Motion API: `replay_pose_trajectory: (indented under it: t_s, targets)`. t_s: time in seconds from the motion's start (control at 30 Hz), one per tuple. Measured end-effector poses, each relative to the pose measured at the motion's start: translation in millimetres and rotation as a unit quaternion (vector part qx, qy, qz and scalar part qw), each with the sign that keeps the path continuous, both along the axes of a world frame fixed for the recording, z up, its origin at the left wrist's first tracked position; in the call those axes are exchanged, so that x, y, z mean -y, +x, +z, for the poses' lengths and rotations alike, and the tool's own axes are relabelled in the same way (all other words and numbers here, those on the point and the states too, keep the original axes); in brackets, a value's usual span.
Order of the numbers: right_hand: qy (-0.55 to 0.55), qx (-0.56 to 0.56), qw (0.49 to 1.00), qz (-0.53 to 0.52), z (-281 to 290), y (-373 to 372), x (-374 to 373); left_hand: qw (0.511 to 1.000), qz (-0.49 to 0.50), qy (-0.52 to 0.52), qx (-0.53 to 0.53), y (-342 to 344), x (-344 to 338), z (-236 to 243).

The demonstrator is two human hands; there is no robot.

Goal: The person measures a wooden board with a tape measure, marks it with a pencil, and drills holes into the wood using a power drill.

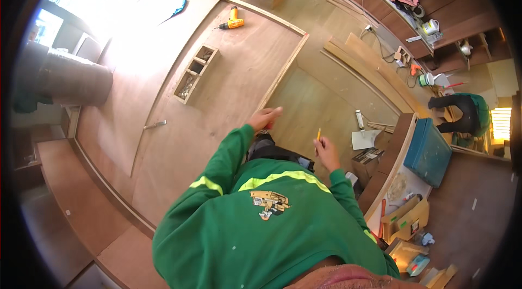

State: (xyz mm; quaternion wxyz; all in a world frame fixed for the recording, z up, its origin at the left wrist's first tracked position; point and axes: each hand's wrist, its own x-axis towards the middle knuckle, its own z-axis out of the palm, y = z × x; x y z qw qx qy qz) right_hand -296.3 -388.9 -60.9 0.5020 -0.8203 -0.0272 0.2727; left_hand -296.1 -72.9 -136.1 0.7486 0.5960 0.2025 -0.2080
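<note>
My left hand (264,118) is closed at the near edge of a large wooden panel (234,82). A small red object shows partly under its fingers; its kind is hidden. Lower and to the right, my right hand (327,154) grips a yellow pencil (318,134), its end pointing up from the fingers. On the panel lie an orange cordless drill (232,21) and a wooden box with compartments (196,74) that hold small loose pieces. A chisel-like hand tool (155,125) rests near the panel's left side.
A blue-handled tool (178,9) lies on the far board. At right are long wooden strips (375,74), a blue case (428,153) and a cardboard box (406,219). A large roll (76,75) stands at left. Another person (462,114) bends over at far right.
</note>
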Motion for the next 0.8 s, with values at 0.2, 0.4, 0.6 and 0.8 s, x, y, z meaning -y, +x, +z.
replay_pose_trajectory:
  t_s: [0.2,0.4,0.6,0.8]
  targets:
    - [-0.102,0.128,0.976,0.143,58.2,86.0,-98.1,0.986,-0.165,-0.029,0.019,85.6,35.8,64.7]
    - [-0.095,0.072,0.975,0.187,67.3,127.6,-99.8,0.983,0.027,-0.169,-0.061,104.9,23.8,46.5]
    - [0.361,0.103,0.907,0.192,266.9,163.8,-77.1,0.887,0.324,-0.304,-0.127,64.1,-73.1,-57.7]
    - [0.631,0.315,0.664,0.248,392.1,185.5,-38.9,0.810,0.454,-0.244,-0.280,-30.8,-156.1,-148.5]
